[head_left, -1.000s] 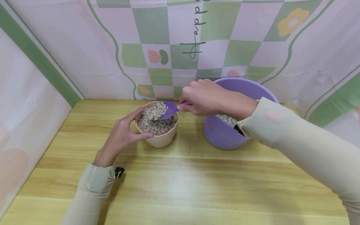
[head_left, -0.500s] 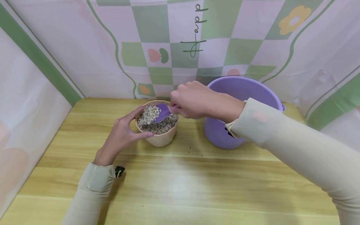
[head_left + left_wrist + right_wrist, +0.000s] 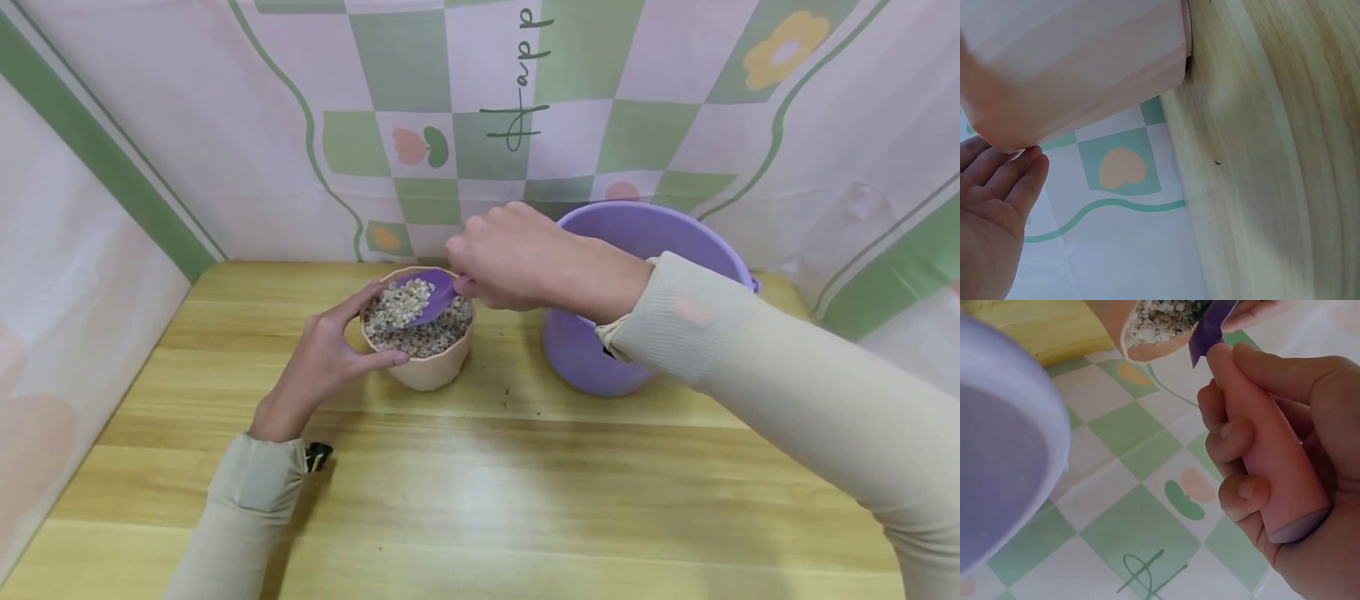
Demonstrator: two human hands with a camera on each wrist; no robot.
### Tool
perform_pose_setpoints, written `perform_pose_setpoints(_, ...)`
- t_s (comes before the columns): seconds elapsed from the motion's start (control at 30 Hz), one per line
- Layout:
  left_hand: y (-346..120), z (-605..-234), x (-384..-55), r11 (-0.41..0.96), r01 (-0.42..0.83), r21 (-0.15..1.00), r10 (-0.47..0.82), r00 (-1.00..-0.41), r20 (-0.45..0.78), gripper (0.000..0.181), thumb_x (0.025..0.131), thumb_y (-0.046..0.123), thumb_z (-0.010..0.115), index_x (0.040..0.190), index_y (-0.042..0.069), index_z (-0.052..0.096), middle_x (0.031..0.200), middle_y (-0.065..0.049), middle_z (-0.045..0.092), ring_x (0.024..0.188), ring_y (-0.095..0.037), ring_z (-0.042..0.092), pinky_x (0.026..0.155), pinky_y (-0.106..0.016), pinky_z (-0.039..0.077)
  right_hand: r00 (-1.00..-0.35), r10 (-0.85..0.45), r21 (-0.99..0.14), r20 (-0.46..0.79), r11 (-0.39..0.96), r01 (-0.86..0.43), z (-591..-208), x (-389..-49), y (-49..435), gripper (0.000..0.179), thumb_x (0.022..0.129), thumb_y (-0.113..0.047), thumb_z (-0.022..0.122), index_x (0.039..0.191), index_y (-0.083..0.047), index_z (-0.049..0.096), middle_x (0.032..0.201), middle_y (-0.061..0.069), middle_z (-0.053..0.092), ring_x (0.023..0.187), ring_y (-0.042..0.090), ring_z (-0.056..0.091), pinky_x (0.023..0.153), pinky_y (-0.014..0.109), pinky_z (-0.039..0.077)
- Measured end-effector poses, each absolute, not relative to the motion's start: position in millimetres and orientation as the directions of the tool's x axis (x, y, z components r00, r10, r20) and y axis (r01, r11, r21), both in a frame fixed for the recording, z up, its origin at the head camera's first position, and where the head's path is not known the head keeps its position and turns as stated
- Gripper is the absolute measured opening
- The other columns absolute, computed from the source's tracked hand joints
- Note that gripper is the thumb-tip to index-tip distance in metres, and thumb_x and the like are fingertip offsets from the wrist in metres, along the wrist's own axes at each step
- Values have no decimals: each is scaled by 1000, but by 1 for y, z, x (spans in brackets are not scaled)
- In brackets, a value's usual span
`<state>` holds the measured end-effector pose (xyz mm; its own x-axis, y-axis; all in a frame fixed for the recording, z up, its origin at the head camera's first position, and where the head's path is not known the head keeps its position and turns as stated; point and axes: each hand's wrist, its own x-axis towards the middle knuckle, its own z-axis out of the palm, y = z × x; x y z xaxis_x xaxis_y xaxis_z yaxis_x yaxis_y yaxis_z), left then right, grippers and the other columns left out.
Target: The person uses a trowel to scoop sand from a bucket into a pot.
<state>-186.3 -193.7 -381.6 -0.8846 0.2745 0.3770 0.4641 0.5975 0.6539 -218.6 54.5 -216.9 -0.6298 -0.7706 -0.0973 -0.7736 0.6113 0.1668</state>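
Observation:
A peach flowerpot point(image 3: 431, 375) full of pale grit stands on the table. My left hand point(image 3: 318, 362) holds it from the left, thumb at the near rim and index finger at the far rim. In the left wrist view, fingertips touch the side of the pot point(image 3: 1085, 69). My right hand point(image 3: 517, 257) grips a small garden trowel by its pink handle point(image 3: 1275, 450), fingers wrapped round it. The purple blade point(image 3: 444, 293) lies over the grit inside the pot, bearing a heap of light grit point(image 3: 402, 302). Whether its underside touches the grit below cannot be seen.
To the right stands a large purple bucket point(image 3: 588, 358), partly hidden beneath my right forearm. A few dark specks point(image 3: 507, 393) lie on the wooden table point(image 3: 480, 500). Behind the pot and bucket hangs a checkered green and white cloth point(image 3: 495, 142).
My right hand has moved left with the trowel, bringing the loaded blade further over the pot and then tipping it slightly. The left hand and pot have stayed in place.

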Motion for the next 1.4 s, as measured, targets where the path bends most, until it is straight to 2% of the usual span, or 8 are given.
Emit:
perform_pose_setpoints(0.37, -193, -381, -186, 604, 460, 651, 275, -886, 372, 100, 64, 41, 93, 146, 6, 48, 141, -20, 55, 128, -38, 54, 105, -50, 45, -641, -759, 180, -119, 618, -765, -208, -216, 68, 22, 93, -19, 62, 71, -15, 62, 68, 2, 55, 62, 21, 48, 54, 37, 44)
perform_pose_setpoints(0.67, -194, -378, -186, 620, 474, 625, 284, -878, 385, 97, 65, 39, 93, 145, 5, 50, 139, -21, 56, 126, -39, 55, 105, -51, 45, -656, -740, 169, -145, 635, -754, -202, -217, 77, 25, 92, -19, 64, 68, -17, 61, 66, 1, 56, 62, 21, 51, 56, 36, 45)
perform_pose_setpoints(0.97, -194, -377, -187, 632, 460, 624, 284, -886, 366, 97, 66, 41, 92, 145, 5, 50, 139, -19, 57, 127, -37, 55, 106, -50, 44, -656, -742, 186, -137, 632, -753, -195, -214, 86, 22, 92, -20, 68, 71, -16, 61, 69, 2, 57, 60, 22, 50, 54, 36, 43)
perform_pose_setpoints(1.17, -194, -377, -186, 636, 461, 619, 286, -886, 365, 98, 67, 43, 92, 146, 4, 49, 139, -19, 57, 128, -37, 54, 106, -51, 44, -665, -736, 205, -126, 637, -743, -190, -213, 93, 18, 92, -21, 68, 76, -15, 66, 72, 3, 59, 63, 24, 53, 56, 38, 45)
perform_pose_setpoints(1.4, -193, -375, -185, 647, 465, 604, 292, -883, 367, 98, 67, 45, 91, 145, 4, 49, 139, -18, 57, 129, -37, 53, 106, -50, 44, -671, -730, 170, -128, 651, -740, -184, -213, 105, 16, 94, -20, 66, 81, -15, 71, 73, 2, 63, 65, 23, 55, 59, 39, 46)
